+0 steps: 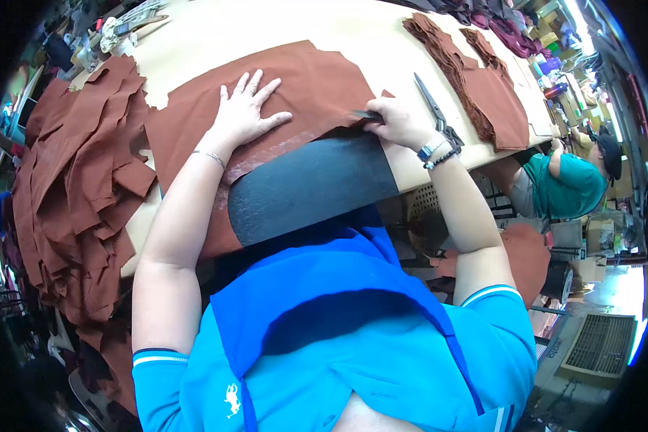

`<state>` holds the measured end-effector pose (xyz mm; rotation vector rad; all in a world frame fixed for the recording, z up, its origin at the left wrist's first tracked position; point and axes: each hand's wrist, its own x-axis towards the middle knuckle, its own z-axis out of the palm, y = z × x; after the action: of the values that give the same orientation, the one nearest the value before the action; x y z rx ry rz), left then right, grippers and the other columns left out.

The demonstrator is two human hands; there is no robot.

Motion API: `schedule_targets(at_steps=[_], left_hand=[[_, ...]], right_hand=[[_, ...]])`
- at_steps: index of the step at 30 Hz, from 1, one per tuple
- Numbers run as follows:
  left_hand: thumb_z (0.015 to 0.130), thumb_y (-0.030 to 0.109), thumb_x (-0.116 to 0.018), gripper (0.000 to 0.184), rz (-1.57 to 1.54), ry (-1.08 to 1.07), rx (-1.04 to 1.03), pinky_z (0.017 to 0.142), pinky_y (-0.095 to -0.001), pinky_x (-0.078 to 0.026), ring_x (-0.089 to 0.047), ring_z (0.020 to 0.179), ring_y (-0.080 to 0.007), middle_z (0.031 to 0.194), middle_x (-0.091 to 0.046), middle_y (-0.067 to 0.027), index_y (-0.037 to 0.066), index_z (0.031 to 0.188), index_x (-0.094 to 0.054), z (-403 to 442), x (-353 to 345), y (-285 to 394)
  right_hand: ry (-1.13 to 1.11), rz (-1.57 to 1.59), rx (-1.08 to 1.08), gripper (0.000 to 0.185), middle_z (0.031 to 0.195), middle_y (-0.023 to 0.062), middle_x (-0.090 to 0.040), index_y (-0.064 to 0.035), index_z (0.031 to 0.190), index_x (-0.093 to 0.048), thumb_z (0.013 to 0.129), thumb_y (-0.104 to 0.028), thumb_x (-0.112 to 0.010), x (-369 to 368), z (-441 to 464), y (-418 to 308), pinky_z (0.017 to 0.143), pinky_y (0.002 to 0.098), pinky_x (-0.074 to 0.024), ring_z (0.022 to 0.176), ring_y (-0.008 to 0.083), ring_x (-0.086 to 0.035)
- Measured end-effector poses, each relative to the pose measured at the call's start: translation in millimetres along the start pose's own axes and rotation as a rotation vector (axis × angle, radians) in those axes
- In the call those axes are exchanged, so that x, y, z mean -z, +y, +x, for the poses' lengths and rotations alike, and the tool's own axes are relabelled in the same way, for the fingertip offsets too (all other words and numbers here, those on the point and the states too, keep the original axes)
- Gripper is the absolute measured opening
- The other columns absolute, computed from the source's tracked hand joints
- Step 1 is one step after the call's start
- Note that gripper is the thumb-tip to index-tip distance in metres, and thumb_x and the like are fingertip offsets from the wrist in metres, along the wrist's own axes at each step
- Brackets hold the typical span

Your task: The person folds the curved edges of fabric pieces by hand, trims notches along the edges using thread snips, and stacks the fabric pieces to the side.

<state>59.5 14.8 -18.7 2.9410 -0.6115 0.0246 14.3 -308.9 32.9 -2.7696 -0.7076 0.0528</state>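
My left hand lies with its fingers spread on a large brown sheet that looks like leather or cloth. A small blade-like tool sticks out of my closed right hand, its thin tip pointing left at the sheet's lower right edge. Under that edge lies a smooth black panel on the near side of the table. Whitish marks show on the brown sheet along the border with the panel. Most of the tool's handle is hidden by my fingers.
Scissors lie right of my right hand on the pale table. A heap of brown pieces hangs over the left edge. More brown pieces lie at the far right. A brush rests far left. Another person is at right.
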Motion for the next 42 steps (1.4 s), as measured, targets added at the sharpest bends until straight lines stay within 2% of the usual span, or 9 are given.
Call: schedule_targets(at_steps=[5,13,18,24,28,30,34,36,42], left_hand=[[0.083,0.079,-0.047,0.09,-0.01,0.021,0.104,0.118,-0.0645,-0.008,-0.012,0.152,-0.0301,0.163,-0.02,-0.0122,0.028,0.155,-0.031,12.3,0.7,0.3],[0.088,0.054,-0.067,0.08,-0.494,0.446,-0.023,0.119,-0.0581,-0.014,-0.015,0.151,-0.0335,0.161,-0.024,-0.0186,0.017,0.152,-0.037,2.4,-2.2,-28.6],[0.081,0.052,-0.073,0.061,-0.197,0.518,0.224,0.093,-0.0458,-0.046,-0.061,0.108,-0.0345,0.113,-0.064,-0.0149,0.007,0.121,-0.06,-127.4,47.5,-40.5],[0.07,0.057,-0.08,0.059,0.084,0.285,0.495,0.081,-0.0444,-0.046,-0.059,0.091,-0.0336,0.091,-0.058,-0.0121,0.006,0.093,-0.059,-221.9,43.9,-16.1],[0.085,0.031,-0.073,0.032,-0.143,0.336,0.379,0.079,-0.0423,-0.046,-0.057,0.088,-0.0359,0.088,-0.058,-0.0149,0.003,0.093,-0.06,-214.4,31.0,-8.2],[0.091,0.024,-0.068,0.027,-0.352,0.096,0.552,0.083,-0.0374,-0.047,-0.059,0.095,-0.0306,0.097,-0.062,-0.0168,0.001,0.103,-0.06,-203.2,34.7,-5.2],[0.098,0.018,-0.063,0.036,-1.486,0.503,0.466,0.093,-0.0302,-0.048,-0.06,0.104,-0.017,0.117,-0.065,-0.0101,-0.003,0.125,-0.054,-183.0,20.1,-5.1],[0.093,0.014,-0.069,0.042,-1.486,0.177,0.524,0.094,-0.0298,-0.048,-0.061,0.107,-0.0161,0.122,-0.063,-0.0085,-0.001,0.13,-0.054,-180.8,34.2,-4.9],[0.091,0.01,-0.071,0.044,-1.707,0.287,0.454,0.095,-0.0293,-0.048,-0.061,0.111,-0.0151,0.125,-0.063,-0.0063,0.0,0.131,-0.056,-180.4,12.7,-15.6]], right_hand=[[0.483,-0.208,0.03,0.016,0.091,0.0102,-0.063,-0.0063,0.093,-0.061,0.08,-0.005,-0.07,13.1,-27.0,29.6,0.067,0.0422,-0.0507,0.081,0.0332,-0.064],[0.436,-0.065,-0.304,0.015,0.106,0.0085,-0.067,-0.0112,0.106,-0.066,0.092,-0.017,-0.063,-7.4,-105.9,78.6,0.076,0.0358,-0.0532,0.086,0.0252,-0.066],[0.699,0.58,-0.491,0.038,0.084,-0.0056,-0.054,-0.006,0.118,-0.062,0.102,-0.04,-0.055,-7.2,-114.1,22.0,0.059,0.0201,-0.0432,0.071,0.0026,-0.048],[0.218,0.939,-0.296,0.032,0.091,0.0013,-0.06,-0.0067,0.117,-0.062,0.102,-0.034,-0.055,-40.8,-59.5,-78.6,0.072,0.0252,-0.0481,0.08,0.0094,-0.056],[-0.037,0.961,-0.142,0.028,0.099,0.0089,-0.067,-0.002,0.113,-0.06,0.099,-0.026,-0.06,-55.7,-28.5,-137.4,0.085,0.0312,-0.0503,0.093,0.0148,-0.063],[-0.085,1.023,-0.13,0.028,0.088,0.005,-0.064,-0.0034,0.111,-0.06,0.098,-0.028,-0.063,-64.9,-20.3,-150.0,0.075,0.028,-0.05,0.081,0.0111,-0.058],[-0.175,1.22,-0.165,0.029,0.098,-0.0011,-0.059,-0.0043,0.114,-0.058,0.098,-0.027,-0.065,-67.1,-14.8,-169.6,0.069,0.0237,-0.0468,0.083,0.0052,-0.052],[-0.157,1.244,-0.139,0.03,0.088,-0.0023,-0.057,-0.006,0.115,-0.058,0.1,-0.032,-0.061,-72.3,-12.3,-170.9,0.061,0.0207,-0.0426,0.073,0.0034,-0.048],[-0.493,1.551,-0.337,0.039,0.07,-0.006,-0.042,-0.0092,0.123,-0.056,0.104,-0.042,-0.05,-69.9,-3.2,-166.5,0.046,0.0181,-0.0281,0.054,0.0021,-0.033]])
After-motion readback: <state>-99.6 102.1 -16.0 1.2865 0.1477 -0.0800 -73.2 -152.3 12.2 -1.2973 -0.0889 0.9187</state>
